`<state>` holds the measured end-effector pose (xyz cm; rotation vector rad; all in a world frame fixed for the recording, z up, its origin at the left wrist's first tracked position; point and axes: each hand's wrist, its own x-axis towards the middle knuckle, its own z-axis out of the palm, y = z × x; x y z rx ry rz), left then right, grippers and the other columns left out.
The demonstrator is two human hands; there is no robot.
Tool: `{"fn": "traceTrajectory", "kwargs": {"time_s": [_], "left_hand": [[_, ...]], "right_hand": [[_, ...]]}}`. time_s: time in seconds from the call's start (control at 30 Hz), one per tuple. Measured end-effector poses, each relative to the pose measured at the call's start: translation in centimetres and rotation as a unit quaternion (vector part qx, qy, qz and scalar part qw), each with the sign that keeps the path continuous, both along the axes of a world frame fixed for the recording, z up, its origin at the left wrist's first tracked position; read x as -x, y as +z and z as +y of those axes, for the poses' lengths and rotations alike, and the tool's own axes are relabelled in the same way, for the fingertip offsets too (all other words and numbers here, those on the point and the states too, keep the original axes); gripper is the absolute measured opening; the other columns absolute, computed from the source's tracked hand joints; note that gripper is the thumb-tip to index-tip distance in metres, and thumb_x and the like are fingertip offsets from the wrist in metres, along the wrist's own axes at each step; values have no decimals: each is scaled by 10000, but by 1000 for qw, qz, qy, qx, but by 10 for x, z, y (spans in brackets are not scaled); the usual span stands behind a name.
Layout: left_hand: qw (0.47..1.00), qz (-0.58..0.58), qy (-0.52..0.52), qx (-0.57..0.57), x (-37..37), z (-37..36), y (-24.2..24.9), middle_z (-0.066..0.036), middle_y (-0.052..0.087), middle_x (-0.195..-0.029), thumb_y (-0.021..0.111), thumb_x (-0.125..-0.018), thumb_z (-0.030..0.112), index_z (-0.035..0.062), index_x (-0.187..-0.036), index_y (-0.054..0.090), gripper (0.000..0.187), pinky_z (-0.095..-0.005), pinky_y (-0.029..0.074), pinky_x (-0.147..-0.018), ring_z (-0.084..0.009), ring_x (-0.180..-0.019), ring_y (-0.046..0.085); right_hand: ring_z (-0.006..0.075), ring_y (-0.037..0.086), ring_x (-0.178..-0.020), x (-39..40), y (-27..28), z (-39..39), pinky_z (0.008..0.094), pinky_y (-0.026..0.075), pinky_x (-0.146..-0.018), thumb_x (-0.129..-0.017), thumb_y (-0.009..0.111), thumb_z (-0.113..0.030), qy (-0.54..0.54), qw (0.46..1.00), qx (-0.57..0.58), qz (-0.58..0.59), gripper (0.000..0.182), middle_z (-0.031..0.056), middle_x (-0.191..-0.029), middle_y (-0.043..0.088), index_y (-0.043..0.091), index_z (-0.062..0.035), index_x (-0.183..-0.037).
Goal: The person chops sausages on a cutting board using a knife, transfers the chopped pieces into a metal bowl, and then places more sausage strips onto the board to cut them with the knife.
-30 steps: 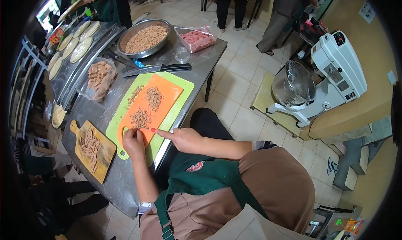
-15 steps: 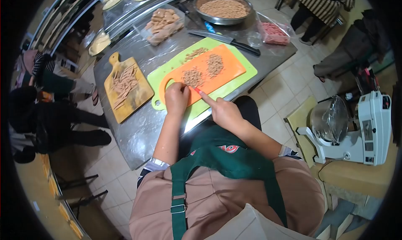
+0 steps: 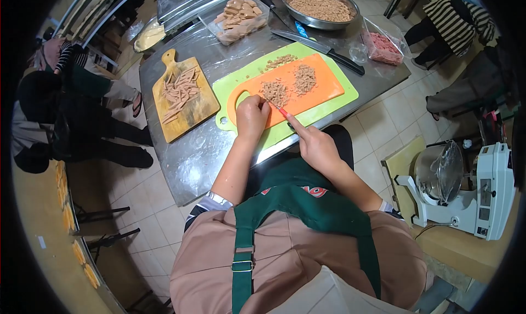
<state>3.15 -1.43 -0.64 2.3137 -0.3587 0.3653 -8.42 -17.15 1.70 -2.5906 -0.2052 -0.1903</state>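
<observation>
An orange cutting board (image 3: 326,86) lies on a larger green cutting board (image 3: 346,93). On the orange board are two piles of diced light-brown food, a near pile (image 3: 275,93) and a far pile (image 3: 304,79). More diced bits (image 3: 281,62) rest on the green board behind. My right hand (image 3: 316,147) grips a red-handled knife (image 3: 282,112), index finger stretched along it; its blade is mostly hidden. My left hand (image 3: 252,116) is curled closed at the near pile, close to the knife tip. Whatever its fingers pinch is hidden.
Left of the boards, a wooden board (image 3: 203,108) carries food strips (image 3: 181,89). Behind stand a plastic tub of sausage-like pieces (image 3: 239,18), a large black-handled knife (image 3: 345,61), a metal bowl (image 3: 320,21) and a tub of pink meat (image 3: 383,48). A mixer (image 3: 460,188) stands right; people are on both sides.
The view has shifted, so the table and boards appear farther right in the frame. Both hands stay at the near pile, with the red-handled knife still in my right hand.
</observation>
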Motion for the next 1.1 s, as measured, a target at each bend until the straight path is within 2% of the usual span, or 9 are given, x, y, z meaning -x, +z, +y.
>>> {"fn": "traceTrajectory", "kwargs": {"time_s": [0.13, 0.3, 0.37, 0.5, 0.67, 0.8, 0.87, 1.07, 1.1], "left_hand": [[1000, -11, -1, 0, -1, 0, -1, -165, 608, -680, 635, -727, 139, -22, -747, 641, 162, -356, 480, -582, -279, -605, 611], [1000, -26, -4, -14, 4, 4, 4, -155, 603, -711, 636, -735, 130, -12, -758, 653, 145, -353, 479, -585, -270, -615, 611], [1000, 21, 5, 7, 7, 5, 8, -160, 593, -733, 632, -726, 88, -8, -749, 660, 103, -389, 476, -635, -311, -666, 589], [1000, 20, -9, 4, 7, 6, 7, -164, 598, -731, 633, -729, 90, -1, -765, 673, 106, -385, 480, -647, -311, -678, 592], [1000, 3, -16, -17, 7, 6, 7, -173, 607, -719, 626, -729, 83, -3, -757, 671, 101, -393, 485, -665, -319, -687, 596], [999, -14, -22, -20, 6, 5, 7, -179, 605, -714, 626, -724, 88, -4, -756, 664, 104, -402, 483, -661, -326, -685, 597], [1000, 28, 1, -1, 5, 6, 7, -188, 605, -717, 623, -722, 102, -6, -757, 649, 117, -408, 481, -652, -334, -674, 597], [1000, 19, -7, 1, -1, 5, 0, -183, 582, -676, 615, -729, 113, -16, -695, 581, 138, -404, 473, -617, -334, -636, 585], [1000, 14, -4, -7, -3, 5, 0, -173, 601, -675, 630, -730, 117, -17, -710, 603, 138, -372, 481, -602, -304, -619, 604]], "right_hand": [[343, 571, -568, -10, -2, 7, 430, 489, -540, -785, 506, -47, 2, 998, 42, 36, 667, 169, -659, 525, 317, -256, -1389], [352, 565, -570, 6, 4, 1, 443, 482, -543, -790, 497, -47, 2, 998, 24, 53, 659, 176, -663, 528, 318, -254, -1389], [352, 563, -572, 14, -2, -5, 447, 481, -547, -791, 496, -47, -1, 999, 8, 45, 654, 174, -663, 527, 323, -253, -1386], [353, 559, -578, 13, 0, -10, 454, 479, -563, -793, 496, -50, -2, 998, -34, 48, 634, 169, -664, 521, 346, -249, -1376], [348, 560, -573, -1, 5, 0, 444, 481, -559, -792, 495, -54, -2, 1000, -17, 20, 625, 161, -652, 518, 357, -248, -1370], [348, 558, -549, -10, -4, 9, 443, 480, -530, -780, 503, -52, 6, 1000, 18, 16, 640, 160, -639, 516, 356, -252, -1370], [351, 559, -540, -7, -7, 6, 445, 482, -521, -772, 508, -53, 1, 1000, 15, -6, 656, 169, -647, 523, 345, -256, -1375], [361, 573, -560, 9, -1, -6, 454, 489, -538, -794, 492, -61, 8, 998, 0, 56, 666, 186, -648, 537, 295, -272, -1394], [361, 572, -559, 9, -3, -7, 455, 488, -537, -797, 492, -62, 8, 999, -4, 43, 664, 182, -645, 537, 293, -267, -1396]]}}
